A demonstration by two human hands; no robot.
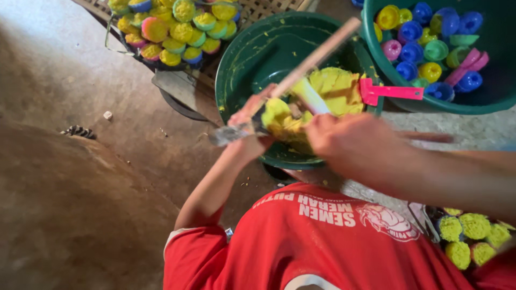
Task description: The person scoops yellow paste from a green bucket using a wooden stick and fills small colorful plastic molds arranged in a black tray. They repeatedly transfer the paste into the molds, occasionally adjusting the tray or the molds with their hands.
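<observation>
Bare brown earthen floor [80, 177], dimly lit, with a woven mat [263, 8] above.

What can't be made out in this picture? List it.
Head view, all of it:
- Left hand: motion blur hides its grip on the yellow dough lump.
- Right hand: blurred, and its fingers are hidden behind its own back.
- Green bowl: the hands cover its near rim.
- Tub of moulds: cut off by the top and right edges.

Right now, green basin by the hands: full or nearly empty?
Nearly empty. The green basin shows bare inner wall with smears; one lump of yellow dough sits at its right side.
</observation>
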